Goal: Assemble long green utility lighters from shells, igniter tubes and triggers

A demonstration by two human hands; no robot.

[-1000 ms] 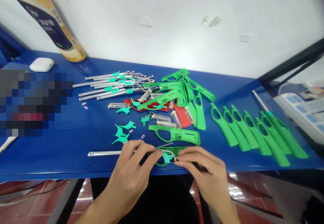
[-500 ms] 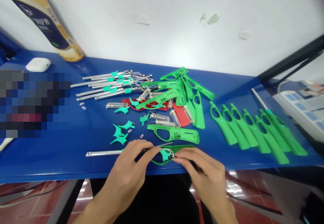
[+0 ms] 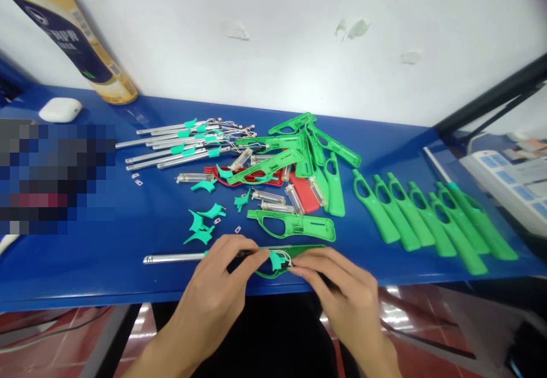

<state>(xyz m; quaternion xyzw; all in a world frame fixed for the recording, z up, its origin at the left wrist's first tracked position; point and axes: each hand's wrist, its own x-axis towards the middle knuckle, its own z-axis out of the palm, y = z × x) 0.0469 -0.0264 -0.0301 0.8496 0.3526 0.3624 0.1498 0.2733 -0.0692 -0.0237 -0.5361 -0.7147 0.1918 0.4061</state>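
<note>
Both my hands work on one lighter at the near edge of the blue table (image 3: 106,264). My left hand (image 3: 222,287) pinches the green lighter shell half (image 3: 305,250) where its metal tube (image 3: 171,258) enters it. My right hand (image 3: 342,292) pinches the shell's other end, fingertips by the teal trigger (image 3: 277,261) and thin white wires. Just beyond lies another open green shell half (image 3: 294,225). Loose teal triggers (image 3: 203,225) lie left of it.
A row of several assembled green lighters (image 3: 423,218) lies at the right. A pile of green and red shells with clear gas tanks (image 3: 282,167) sits mid-table, metal tubes with teal collars (image 3: 179,147) left of it. A yellow bottle (image 3: 72,36), white earbud case (image 3: 60,109) and blurred patch are far left.
The view has shifted slightly. Both hands stay pinched on the same lighter shell, with only small finger movements around the trigger and wires.
</note>
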